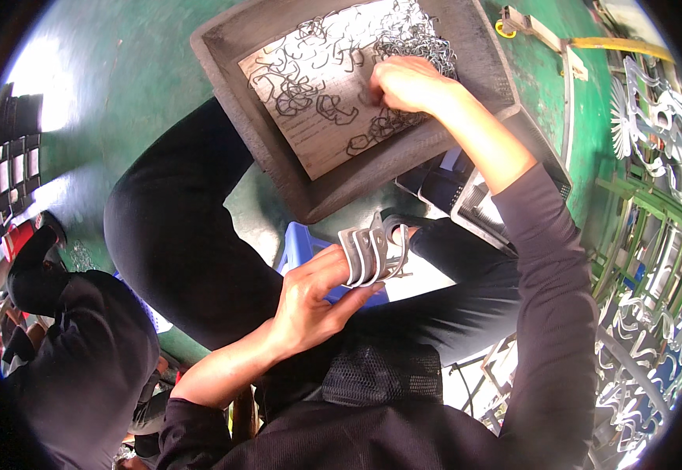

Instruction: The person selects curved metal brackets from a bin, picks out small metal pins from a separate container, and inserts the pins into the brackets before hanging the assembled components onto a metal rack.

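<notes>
My left hand (310,301) is closed on a small stack of curved metal brackets (364,254), held above my lap with the thumb beneath them. Inside a grey plastic crate (278,178), my right hand (408,82) reaches among bent wire hooks (341,110). Its fingers are curled together and point down; whether a hook is between them is hidden. The hooks lie scattered over a printed sheet (302,143) on the crate's bottom and heap up thickly at its far right. The crate tilts beyond my knees.
A blue plastic stool or bin (298,243) shows between my legs. More crates (478,205) stand under the grey one at right. Racks of silvery metal parts (658,117) line the right side. At lower left another person (82,368) in dark clothes sits close by.
</notes>
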Motion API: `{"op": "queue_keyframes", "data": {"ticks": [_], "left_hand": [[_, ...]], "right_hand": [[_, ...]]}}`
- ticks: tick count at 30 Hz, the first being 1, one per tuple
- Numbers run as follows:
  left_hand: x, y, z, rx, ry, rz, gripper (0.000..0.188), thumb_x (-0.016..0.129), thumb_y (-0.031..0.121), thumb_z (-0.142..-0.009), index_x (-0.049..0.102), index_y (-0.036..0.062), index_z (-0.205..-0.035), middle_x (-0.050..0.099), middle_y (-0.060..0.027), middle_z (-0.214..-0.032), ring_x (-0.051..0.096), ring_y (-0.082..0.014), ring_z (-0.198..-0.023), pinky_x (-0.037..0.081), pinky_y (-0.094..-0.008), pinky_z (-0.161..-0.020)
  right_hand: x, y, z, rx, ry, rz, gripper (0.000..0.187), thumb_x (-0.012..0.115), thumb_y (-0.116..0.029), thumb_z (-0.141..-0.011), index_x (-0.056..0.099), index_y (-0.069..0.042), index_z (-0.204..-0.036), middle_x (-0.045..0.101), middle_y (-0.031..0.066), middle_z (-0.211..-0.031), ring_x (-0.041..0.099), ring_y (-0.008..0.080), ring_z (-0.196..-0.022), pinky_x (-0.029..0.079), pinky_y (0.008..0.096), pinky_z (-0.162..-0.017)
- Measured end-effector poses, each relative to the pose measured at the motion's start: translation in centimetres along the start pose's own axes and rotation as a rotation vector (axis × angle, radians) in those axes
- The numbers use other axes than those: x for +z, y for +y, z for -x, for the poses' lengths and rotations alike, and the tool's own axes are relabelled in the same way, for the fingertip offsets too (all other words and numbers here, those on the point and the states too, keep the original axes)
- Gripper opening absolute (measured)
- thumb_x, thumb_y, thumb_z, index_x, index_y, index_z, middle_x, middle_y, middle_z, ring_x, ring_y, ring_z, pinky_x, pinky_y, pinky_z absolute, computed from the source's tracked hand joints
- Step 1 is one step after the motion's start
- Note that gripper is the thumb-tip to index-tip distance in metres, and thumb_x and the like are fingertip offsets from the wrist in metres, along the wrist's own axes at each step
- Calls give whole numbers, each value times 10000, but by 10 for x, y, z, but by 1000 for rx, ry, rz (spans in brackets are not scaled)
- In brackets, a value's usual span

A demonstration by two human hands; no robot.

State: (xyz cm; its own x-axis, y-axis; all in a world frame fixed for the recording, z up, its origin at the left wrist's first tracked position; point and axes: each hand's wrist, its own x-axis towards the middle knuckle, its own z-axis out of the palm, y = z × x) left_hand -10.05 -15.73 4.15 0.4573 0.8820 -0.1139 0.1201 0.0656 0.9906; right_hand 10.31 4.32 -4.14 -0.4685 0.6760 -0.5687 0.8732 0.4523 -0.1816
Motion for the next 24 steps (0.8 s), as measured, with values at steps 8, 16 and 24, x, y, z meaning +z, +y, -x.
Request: {"op": "queue_keyframes", "data": {"ticks": [8,16,24], "left_hand": [[1,-3,1,7,9,11,231,679,-2,-698,635,25,-923,623,-119,-859,602,-267,-808,473,-329,-728],[1,-2,2,-1,17,25,230,684,-1,-691,630,21,-914,615,-117,-837,598,-266,-779,470,-334,-718],[1,-1,-1,42,11,24,241,684,-8,-690,624,14,-922,612,-118,-829,596,-267,-782,468,-341,-723]], "right_hand": [[-6,-35,-17,-117,-7,-175,408,460,3,-761,627,-190,-1079,590,111,-1106,553,259,-1024,420,349,-911],[-7,4,-31,85,408,-58,392,433,-43,-833,566,-227,-1153,564,99,-1129,556,279,-1023,432,381,-901],[1,-1,-27,-92,332,-211,499,385,27,-768,566,-235,-1153,546,113,-1122,540,280,-1055,426,375,-912]]}}
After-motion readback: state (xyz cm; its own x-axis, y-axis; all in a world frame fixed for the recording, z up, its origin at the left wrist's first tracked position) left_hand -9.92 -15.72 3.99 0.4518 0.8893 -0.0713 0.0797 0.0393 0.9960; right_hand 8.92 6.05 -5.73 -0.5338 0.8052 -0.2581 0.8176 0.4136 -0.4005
